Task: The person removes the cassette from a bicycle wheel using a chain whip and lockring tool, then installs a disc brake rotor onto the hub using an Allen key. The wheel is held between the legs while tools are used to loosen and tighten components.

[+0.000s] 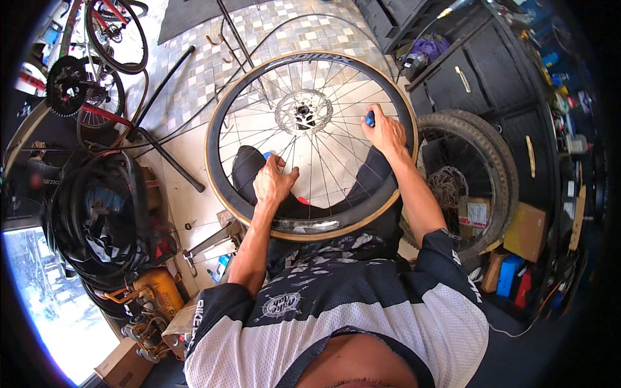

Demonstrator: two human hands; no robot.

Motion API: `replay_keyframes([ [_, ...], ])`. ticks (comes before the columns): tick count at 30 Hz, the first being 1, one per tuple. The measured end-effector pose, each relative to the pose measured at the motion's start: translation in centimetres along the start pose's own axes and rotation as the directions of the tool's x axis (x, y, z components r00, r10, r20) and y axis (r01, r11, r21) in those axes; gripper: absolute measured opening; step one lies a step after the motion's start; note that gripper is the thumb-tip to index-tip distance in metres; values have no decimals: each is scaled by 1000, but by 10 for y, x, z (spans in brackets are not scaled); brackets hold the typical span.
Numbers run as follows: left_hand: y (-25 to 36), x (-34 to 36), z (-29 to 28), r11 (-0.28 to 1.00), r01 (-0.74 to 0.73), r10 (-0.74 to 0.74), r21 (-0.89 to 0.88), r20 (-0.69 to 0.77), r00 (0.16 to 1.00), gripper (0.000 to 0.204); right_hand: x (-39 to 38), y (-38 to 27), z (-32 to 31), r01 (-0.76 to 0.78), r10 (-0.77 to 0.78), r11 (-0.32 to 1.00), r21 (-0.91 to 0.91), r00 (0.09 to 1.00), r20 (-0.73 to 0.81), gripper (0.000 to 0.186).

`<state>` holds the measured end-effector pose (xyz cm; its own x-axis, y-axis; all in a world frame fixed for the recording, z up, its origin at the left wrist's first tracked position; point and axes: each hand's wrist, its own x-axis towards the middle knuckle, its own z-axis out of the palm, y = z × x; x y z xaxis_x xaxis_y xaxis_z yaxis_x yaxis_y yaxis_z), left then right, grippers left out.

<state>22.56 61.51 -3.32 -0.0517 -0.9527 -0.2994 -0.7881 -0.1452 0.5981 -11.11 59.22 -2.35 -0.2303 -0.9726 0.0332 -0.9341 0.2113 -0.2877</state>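
Observation:
A spoked bicycle wheel (406,120) with a dark rim, tan-edged tyre and silver disc rotor (318,103) lies across my lap. My right hand (387,132) is inside the rim on the right, among the spokes, fingers closed on a small blue tool (370,119). My left hand (275,181) is over the lower-left spokes, fingers bent round a small blue object (268,155) that they partly hide. My dark-clad knee (249,171) shows beneath the wheel's left side.
Bicycles (116,35) and coiled black tyres or tubes (90,220) crowd the left, above a yellow machine (158,291). Spare wheels (498,161) lean at the right against black cabinets (479,77), near cardboard boxes (524,229). A metal tool (207,246) lies by my left knee.

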Motion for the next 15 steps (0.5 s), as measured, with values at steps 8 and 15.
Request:
replay_keyframes([
  [8, -10, -60, -5, 991, -133, 134, 12, -78, 988, 58, -54, -9, -20, 23, -24, 1000, -5, 998, -53, 41],
  [15, 5, -7, -37, 949, -244, 254, 199, -25, 967, 79, -85, 8, 10, -35, 34, 999, -16, 998, -49, 37],
])
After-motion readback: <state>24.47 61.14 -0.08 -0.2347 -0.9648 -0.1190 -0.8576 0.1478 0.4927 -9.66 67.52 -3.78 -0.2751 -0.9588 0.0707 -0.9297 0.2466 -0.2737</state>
